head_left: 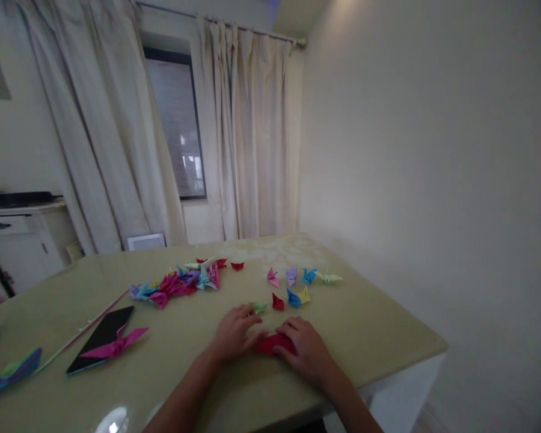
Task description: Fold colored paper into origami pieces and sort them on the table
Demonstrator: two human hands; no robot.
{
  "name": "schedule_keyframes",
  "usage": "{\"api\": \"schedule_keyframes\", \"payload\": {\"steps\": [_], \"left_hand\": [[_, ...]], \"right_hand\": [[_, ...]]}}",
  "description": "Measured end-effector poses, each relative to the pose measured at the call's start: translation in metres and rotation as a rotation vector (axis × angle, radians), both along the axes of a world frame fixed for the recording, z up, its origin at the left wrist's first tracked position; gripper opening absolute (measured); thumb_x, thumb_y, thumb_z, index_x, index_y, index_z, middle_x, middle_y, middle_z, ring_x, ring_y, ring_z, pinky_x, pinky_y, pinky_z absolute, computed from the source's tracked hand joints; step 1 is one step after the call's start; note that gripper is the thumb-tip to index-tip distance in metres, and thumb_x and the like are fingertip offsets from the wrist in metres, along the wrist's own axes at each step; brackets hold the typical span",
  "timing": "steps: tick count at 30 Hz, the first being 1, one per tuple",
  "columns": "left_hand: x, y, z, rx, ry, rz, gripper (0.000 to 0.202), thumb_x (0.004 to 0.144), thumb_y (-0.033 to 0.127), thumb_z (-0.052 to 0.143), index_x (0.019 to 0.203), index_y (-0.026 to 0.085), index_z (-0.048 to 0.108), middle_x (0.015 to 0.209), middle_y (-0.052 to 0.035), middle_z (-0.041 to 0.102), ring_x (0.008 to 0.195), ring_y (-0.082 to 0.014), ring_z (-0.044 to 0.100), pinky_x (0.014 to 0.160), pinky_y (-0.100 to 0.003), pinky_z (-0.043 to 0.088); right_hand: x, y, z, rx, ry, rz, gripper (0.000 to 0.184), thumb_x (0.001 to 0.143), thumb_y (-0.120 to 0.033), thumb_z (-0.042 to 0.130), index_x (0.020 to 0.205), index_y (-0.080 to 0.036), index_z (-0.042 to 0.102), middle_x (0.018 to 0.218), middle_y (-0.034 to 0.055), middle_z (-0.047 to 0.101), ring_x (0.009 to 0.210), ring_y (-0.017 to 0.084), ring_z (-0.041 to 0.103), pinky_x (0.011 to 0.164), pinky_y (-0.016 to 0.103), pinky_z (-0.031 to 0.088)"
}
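A red piece of folded paper [270, 344] lies on the table in front of me, between my two hands. My left hand [235, 332] has its thumb at the left end of the paper, with the fingers reaching forward beside a light green folded paper piece [259, 307]. Around the right end of the paper my right hand [304, 349] is closed, the thumb on its near side and the fingers over the far side. Just beyond the hands are small folded pieces: a red one [278, 302], a blue one [293, 298] and a yellow one [304, 295].
Farther back stand several paper cranes, among them a pink one [273, 277] and a blue one [309, 275]. A heap of coloured cranes [178, 285] is left of centre. A magenta crane [116, 346] rests on a black phone-like slab [100, 337]. The table edge [401, 368] runs at right.
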State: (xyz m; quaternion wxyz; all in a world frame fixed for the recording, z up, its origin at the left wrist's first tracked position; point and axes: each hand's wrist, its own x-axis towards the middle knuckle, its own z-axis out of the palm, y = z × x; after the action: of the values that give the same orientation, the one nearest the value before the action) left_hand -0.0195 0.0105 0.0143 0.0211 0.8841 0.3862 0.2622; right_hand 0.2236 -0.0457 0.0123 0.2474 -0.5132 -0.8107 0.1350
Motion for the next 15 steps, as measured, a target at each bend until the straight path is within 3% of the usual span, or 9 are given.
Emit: {"api": "schedule_keyframes", "payload": {"steps": [3, 5, 7, 9, 11, 15], "left_hand": [[-0.028, 0.035, 0.014, 0.033, -0.297, 0.372, 0.04, 0.105, 0.043, 0.042, 0.096, 0.02, 0.074, 0.101, -0.0105, 0.068, 0.09, -0.0228, 0.067, 0.085, -0.036, 0.056], [-0.053, 0.063, 0.022, 0.054, -0.361, 0.66, 0.035, 0.102, 0.034, 0.045, 0.116, 0.017, 0.072, 0.115, -0.0149, 0.067, 0.092, -0.0248, 0.069, 0.088, -0.039, 0.057], [-0.077, 0.087, 0.025, 0.004, -0.274, 0.84, 0.042, 0.098, 0.028, 0.048, 0.134, 0.015, 0.064, 0.131, -0.0205, 0.062, 0.105, -0.0293, 0.07, 0.092, -0.042, 0.057], [-0.097, 0.104, 0.024, -0.082, -0.132, 0.905, 0.047, 0.096, 0.028, 0.05, 0.14, 0.014, 0.061, 0.138, -0.0233, 0.06, 0.111, -0.0325, 0.07, 0.091, -0.043, 0.058], [-0.109, 0.114, 0.02, -0.141, -0.031, 0.887, 0.042, 0.096, 0.029, 0.051, 0.133, 0.014, 0.066, 0.137, -0.0217, 0.064, 0.112, -0.033, 0.071, 0.09, -0.042, 0.058], [-0.115, 0.118, 0.018, -0.178, 0.029, 0.835, 0.03, 0.097, 0.03, 0.051, 0.106, 0.019, 0.077, 0.113, -0.0143, 0.077, 0.103, -0.0323, 0.074, 0.084, -0.039, 0.058]], "right_hand": [[0.001, -0.001, -0.001, -0.014, 0.026, 0.024, 0.038, 0.092, -0.039, 0.076, 0.126, -0.023, 0.074, 0.12, 0.0096, 0.07, 0.113, 0.028, 0.061, 0.103, 0.039, 0.046], [0.001, -0.002, -0.001, -0.011, 0.04, 0.055, 0.038, 0.091, -0.039, 0.076, 0.126, -0.024, 0.074, 0.119, 0.0093, 0.07, 0.113, 0.028, 0.062, 0.102, 0.039, 0.046], [0.001, -0.004, 0.0, -0.001, 0.042, 0.103, 0.036, 0.092, -0.039, 0.076, 0.124, -0.025, 0.074, 0.117, 0.0084, 0.07, 0.112, 0.028, 0.062, 0.101, 0.038, 0.048], [0.001, -0.006, 0.001, 0.01, 0.023, 0.156, 0.034, 0.093, -0.041, 0.075, 0.124, -0.027, 0.074, 0.117, 0.0077, 0.07, 0.112, 0.027, 0.062, 0.099, 0.037, 0.049], [-0.001, -0.007, 0.002, 0.023, -0.013, 0.192, 0.032, 0.096, -0.042, 0.072, 0.125, -0.028, 0.074, 0.116, 0.0074, 0.07, 0.11, 0.027, 0.062, 0.097, 0.037, 0.049], [-0.003, -0.006, 0.002, 0.057, -0.039, 0.215, 0.034, 0.102, -0.039, 0.064, 0.132, -0.027, 0.07, 0.121, 0.0085, 0.07, 0.112, 0.027, 0.062, 0.102, 0.04, 0.047]]}}
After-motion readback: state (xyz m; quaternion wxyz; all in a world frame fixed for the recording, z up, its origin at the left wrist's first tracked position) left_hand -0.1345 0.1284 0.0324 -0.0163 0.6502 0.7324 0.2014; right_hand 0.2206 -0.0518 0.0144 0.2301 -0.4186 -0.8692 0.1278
